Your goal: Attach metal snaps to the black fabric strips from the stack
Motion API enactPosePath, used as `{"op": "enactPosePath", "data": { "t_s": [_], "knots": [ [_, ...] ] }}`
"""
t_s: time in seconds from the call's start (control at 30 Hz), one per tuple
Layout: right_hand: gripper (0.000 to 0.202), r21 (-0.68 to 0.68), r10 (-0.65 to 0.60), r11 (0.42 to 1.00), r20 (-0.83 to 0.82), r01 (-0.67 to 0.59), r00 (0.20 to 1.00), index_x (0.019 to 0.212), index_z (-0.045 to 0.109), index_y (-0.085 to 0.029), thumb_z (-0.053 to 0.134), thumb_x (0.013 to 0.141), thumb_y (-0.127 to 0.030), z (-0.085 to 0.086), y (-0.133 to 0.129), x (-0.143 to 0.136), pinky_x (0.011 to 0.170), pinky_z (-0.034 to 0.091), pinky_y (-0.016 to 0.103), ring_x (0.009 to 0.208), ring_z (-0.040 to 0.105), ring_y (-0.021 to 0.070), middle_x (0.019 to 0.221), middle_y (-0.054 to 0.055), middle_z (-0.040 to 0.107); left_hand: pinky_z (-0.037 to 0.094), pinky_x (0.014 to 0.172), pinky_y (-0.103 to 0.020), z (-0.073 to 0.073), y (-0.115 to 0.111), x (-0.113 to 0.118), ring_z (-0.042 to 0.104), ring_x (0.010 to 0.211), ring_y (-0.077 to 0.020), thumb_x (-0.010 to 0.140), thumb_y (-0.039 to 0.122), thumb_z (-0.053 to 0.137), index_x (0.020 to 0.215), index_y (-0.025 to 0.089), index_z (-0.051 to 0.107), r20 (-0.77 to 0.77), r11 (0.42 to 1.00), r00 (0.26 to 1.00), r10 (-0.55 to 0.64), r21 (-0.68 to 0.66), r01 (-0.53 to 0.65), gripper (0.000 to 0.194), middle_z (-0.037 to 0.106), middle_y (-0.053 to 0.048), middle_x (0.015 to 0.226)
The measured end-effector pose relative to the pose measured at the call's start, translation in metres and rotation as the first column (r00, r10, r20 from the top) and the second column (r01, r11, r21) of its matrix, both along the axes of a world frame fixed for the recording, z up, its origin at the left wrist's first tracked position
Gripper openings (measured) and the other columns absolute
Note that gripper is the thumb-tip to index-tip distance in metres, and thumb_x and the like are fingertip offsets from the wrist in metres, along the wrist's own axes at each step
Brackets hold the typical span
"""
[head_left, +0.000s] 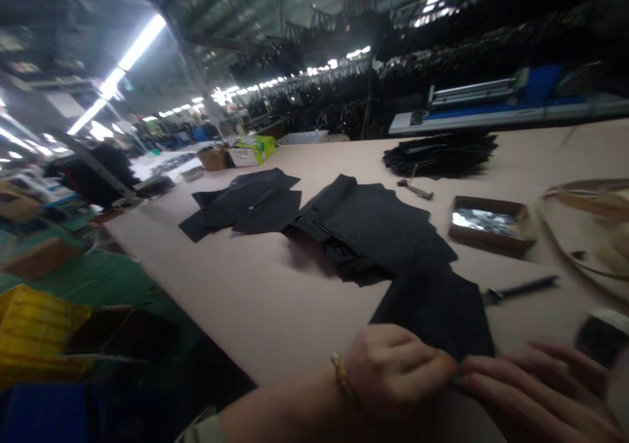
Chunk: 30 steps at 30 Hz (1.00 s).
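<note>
A black sheet-like panel (435, 308) lies on the table in front of me, its near edge under my fingers. My left hand (398, 367), with a gold-coloured bracelet at the wrist, is closed, thumb and fingers pinching that edge. Right beside it, my right hand (531, 387) grips the same edge with its fingertips, which meet those of the left. Something small and greenish shows between the fingertips, too blurred to name. Just beyond the panel, a fanned stack of black panels (368, 223) overlaps it. Farther left lie more black panels (250, 200).
A dark-handled tool (528, 289) lies right of the panel, below a cardboard box (484, 244) of shiny metal pieces. A hammer (417, 189) rests near a dark pile (442, 154). A round tray (553, 233) stands at right. Yellow crate (34, 331) on the floor, left.
</note>
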State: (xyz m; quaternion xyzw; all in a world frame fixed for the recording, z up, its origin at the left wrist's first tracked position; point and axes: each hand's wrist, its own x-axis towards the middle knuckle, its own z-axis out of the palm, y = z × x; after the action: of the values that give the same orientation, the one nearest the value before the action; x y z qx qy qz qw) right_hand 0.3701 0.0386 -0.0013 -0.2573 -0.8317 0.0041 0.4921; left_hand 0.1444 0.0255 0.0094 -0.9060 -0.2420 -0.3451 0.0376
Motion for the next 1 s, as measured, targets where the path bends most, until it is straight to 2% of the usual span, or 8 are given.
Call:
{"op": "enactPosePath", "data": {
  "t_s": [0.1, 0.27, 0.53, 0.6, 0.7, 0.83, 0.93, 1.0],
  "knots": [
    [0.022, 0.113, -0.052, 0.993, 0.237, 0.025, 0.97, 0.085, 0.068, -0.029, 0.059, 0.082, -0.009, 0.022, -0.007, -0.003, 0.087, 0.033, 0.039, 0.065, 0.062, 0.0143, 0.081, -0.005, 0.074, 0.05, 0.065, -0.028, 0.0, -0.002, -0.002, 0.059, 0.07, -0.0151, 0.094, 0.014, 0.046, 0.1, 0.01, 0.063, 0.151, 1.0, 0.989, -0.004, 0.012, 0.002, 0.019, 0.068, -0.006, 0.081],
    [0.02, 0.084, -0.097, 0.993, 0.23, 0.08, 0.968, 0.086, 0.065, -0.027, 0.065, 0.079, -0.008, 0.031, -0.014, -0.01, 0.093, 0.03, 0.041, 0.074, 0.059, 0.0163, 0.083, -0.006, 0.074, 0.048, 0.063, -0.029, 0.002, -0.003, -0.003, 0.057, 0.069, -0.0166, 0.094, 0.013, 0.044, 0.095, 0.012, 0.063, 0.124, 1.0, 0.992, 0.014, -0.008, -0.013, 0.019, 0.065, -0.005, 0.073],
    [0.015, 0.042, -0.08, 0.996, 0.214, 0.073, 0.974, 0.073, 0.059, -0.027, 0.064, 0.076, -0.013, 0.031, -0.022, -0.01, 0.089, 0.03, 0.039, 0.066, 0.055, 0.0122, 0.08, -0.011, 0.072, 0.047, 0.063, -0.029, 0.008, -0.007, -0.007, 0.056, 0.064, -0.0143, 0.092, 0.01, 0.045, 0.097, 0.014, 0.062, 0.034, 0.987, 0.997, -0.075, 0.144, 0.069, 0.018, 0.065, -0.004, 0.072],
    [0.014, 0.026, -0.069, 0.998, 0.224, 0.065, 0.972, 0.07, 0.055, -0.025, 0.063, 0.077, -0.016, 0.03, -0.023, -0.01, 0.086, 0.031, 0.039, 0.064, 0.053, 0.0121, 0.074, -0.01, 0.07, 0.046, 0.062, -0.029, 0.011, -0.011, -0.006, 0.055, 0.063, -0.014, 0.091, 0.01, 0.045, 0.095, 0.015, 0.064, 0.028, 0.991, 0.994, -0.104, 0.087, 0.101, 0.019, 0.065, -0.003, 0.07],
    [0.013, 0.018, -0.069, 0.998, 0.219, 0.067, 0.973, 0.076, 0.055, -0.025, 0.066, 0.077, -0.018, 0.035, -0.023, -0.008, 0.083, 0.036, 0.039, 0.064, 0.054, 0.0139, 0.072, -0.006, 0.066, 0.045, 0.065, -0.027, 0.023, -0.006, -0.017, 0.055, 0.066, -0.0132, 0.092, 0.018, 0.049, 0.087, 0.019, 0.066, 0.025, 0.983, 0.999, -0.037, -0.181, 0.041, 0.018, 0.064, -0.001, 0.07],
    [0.036, 0.11, -0.351, 0.933, 0.068, 0.342, 0.934, 0.107, 0.056, -0.025, 0.076, 0.077, -0.024, 0.048, -0.008, 0.014, 0.087, 0.044, 0.044, 0.095, 0.062, 0.0265, 0.102, 0.012, 0.067, 0.044, 0.068, -0.022, 0.064, 0.052, -0.087, 0.056, 0.074, -0.0117, 0.095, 0.034, 0.046, 0.091, 0.013, 0.064, 0.068, 0.874, 0.923, 0.379, -0.354, -0.333, 0.028, 0.062, 0.001, 0.079],
    [0.031, 0.142, -0.665, 0.744, 0.064, 0.653, 0.744, 0.105, 0.063, -0.02, 0.067, 0.085, -0.043, 0.041, 0.019, 0.067, 0.082, 0.046, 0.044, 0.1, 0.063, 0.0308, 0.106, 0.017, 0.067, 0.04, 0.058, -0.019, 0.118, 0.108, -0.169, 0.048, 0.06, -0.0085, 0.098, 0.045, 0.04, 0.08, 0.008, 0.06, 0.041, 0.697, 0.755, 0.654, -0.419, -0.582, 0.046, 0.058, 0.002, 0.066],
    [0.045, 0.152, -0.807, 0.59, 0.162, 0.793, 0.569, 0.093, 0.069, -0.021, 0.056, 0.085, -0.064, 0.019, 0.04, 0.116, 0.063, 0.043, 0.042, 0.079, 0.064, 0.0279, 0.089, 0.015, 0.07, 0.04, 0.059, -0.019, 0.151, 0.132, -0.215, 0.047, 0.057, -0.0074, 0.097, 0.045, 0.045, 0.068, 0.008, 0.056, 0.002, 0.586, 0.651, 0.759, -0.438, -0.682, 0.049, 0.054, 0.003, 0.058]
  ]
}}
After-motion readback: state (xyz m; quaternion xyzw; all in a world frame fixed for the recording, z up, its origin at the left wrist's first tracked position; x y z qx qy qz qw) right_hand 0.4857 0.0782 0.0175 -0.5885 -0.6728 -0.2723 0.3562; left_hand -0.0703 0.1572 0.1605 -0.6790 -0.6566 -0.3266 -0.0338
